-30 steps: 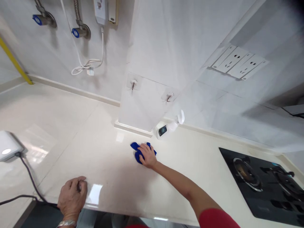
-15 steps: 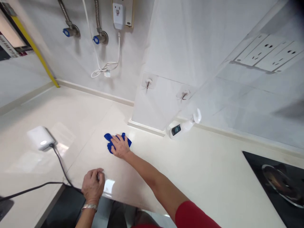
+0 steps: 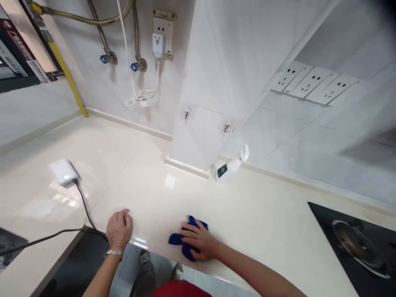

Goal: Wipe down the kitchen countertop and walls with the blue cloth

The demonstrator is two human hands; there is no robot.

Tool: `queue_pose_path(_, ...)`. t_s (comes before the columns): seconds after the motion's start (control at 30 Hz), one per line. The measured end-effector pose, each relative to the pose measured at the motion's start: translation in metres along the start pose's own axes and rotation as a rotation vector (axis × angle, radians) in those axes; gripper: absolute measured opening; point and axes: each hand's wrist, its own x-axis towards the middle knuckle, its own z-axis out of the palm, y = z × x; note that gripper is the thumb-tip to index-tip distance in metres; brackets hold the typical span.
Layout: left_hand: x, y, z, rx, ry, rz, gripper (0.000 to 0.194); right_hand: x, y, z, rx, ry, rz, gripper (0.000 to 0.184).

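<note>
A crumpled blue cloth (image 3: 187, 243) lies on the white countertop (image 3: 260, 222) near its front edge. My right hand (image 3: 200, 242) presses down on it, fingers spread over the fabric and gripping it, and part of the cloth is hidden under the palm. Farther left, my left hand (image 3: 119, 227) rests at the counter's front edge with its fingers curled in. No object shows in it, and a bracelet circles the wrist.
A white box-shaped device (image 3: 64, 172) with a black cable (image 3: 84, 202) sits at left. Against the wall stands a white spray bottle (image 3: 229, 169). A black stovetop (image 3: 328, 239) is at right. Wall hooks (image 3: 227, 126) and sockets (image 3: 315, 82) are behind.
My right hand has moved the blue cloth right and toward the counter's front edge. My left hand has stayed nearly in place. The camera view has shifted somewhat.
</note>
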Motion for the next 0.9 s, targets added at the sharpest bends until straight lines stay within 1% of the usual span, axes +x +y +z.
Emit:
queue_pose_path(0.07, 0.000, 0.001, 0.000, 0.005, -0.002, -0.008, 0.027, -0.050, 0.002, -0.009, -0.045, -0.040, 0.085, 0.063)
queue_pose_path(0.13, 0.000, 0.002, 0.000, 0.001, -0.001, -0.016, 0.027, -0.085, -0.001, -0.010, -0.088, -0.051, 0.149, 0.068)
queue_pose_path(0.2, 0.000, 0.002, 0.000, -0.007, 0.001, -0.022, 0.026, -0.100, -0.006, -0.005, -0.126, -0.032, 0.212, 0.071)
queue_pose_path(0.27, 0.001, 0.002, 0.000, -0.017, 0.001, -0.023, 0.026, -0.094, -0.011, 0.003, -0.154, 0.004, 0.281, 0.070)
queue_pose_path(0.33, 0.002, 0.002, -0.001, -0.026, -0.006, -0.021, 0.026, -0.074, -0.010, 0.009, -0.166, 0.038, 0.348, 0.068)
queue_pose_path(0.43, 0.003, 0.002, -0.003, -0.031, -0.022, -0.025, 0.026, -0.027, 0.004, 0.007, -0.162, 0.085, 0.420, 0.061)
queue_pose_path(0.5, 0.003, 0.003, -0.004, -0.043, -0.035, -0.034, 0.026, 0.008, 0.021, 0.001, -0.165, 0.140, 0.468, 0.055)
queue_pose_path(0.6, 0.003, 0.002, -0.003, -0.070, -0.056, -0.052, 0.025, 0.060, 0.051, -0.007, -0.199, 0.262, 0.588, 0.045)
queue_pose_path(0.67, 0.002, 0.002, -0.003, -0.080, -0.050, -0.048, 0.024, 0.092, 0.071, -0.011, -0.230, 0.297, 0.620, 0.040)
queue_pose_path(0.73, 0.002, 0.001, -0.003, -0.079, -0.028, -0.031, 0.022, 0.124, 0.090, -0.015, -0.247, 0.276, 0.559, 0.037)
queue_pose_path(0.8, 0.001, 0.000, -0.003, -0.076, -0.010, -0.004, 0.021, 0.156, 0.106, -0.022, -0.242, 0.231, 0.450, 0.037)
queue_pose_path(0.83, 0.001, 0.000, -0.003, -0.076, -0.002, 0.010, 0.020, 0.173, 0.113, -0.026, -0.238, 0.217, 0.399, 0.038)
queue_pose_path(0.9, 0.002, -0.001, -0.003, -0.075, 0.006, 0.027, 0.020, 0.206, 0.127, -0.037, -0.250, 0.232, 0.338, 0.044)
